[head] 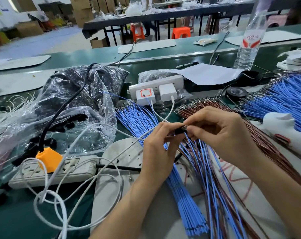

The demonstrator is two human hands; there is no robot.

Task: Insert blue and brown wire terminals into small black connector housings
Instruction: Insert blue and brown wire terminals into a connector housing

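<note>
From the head camera, your left hand (161, 144) pinches a small black plastic connector housing (179, 131) between thumb and fingertips, just above the work board. Your right hand (220, 133) meets it from the right, fingers pressed together on what looks like a thin blue insulated wire (192, 149) near its terminal end; the terminal itself is hidden. The wire trails down toward you, and the housing's long axis seems to run left to right between the hands. The right hand sits nearer the opening, so the push probably goes leftward into the housing.
</note>
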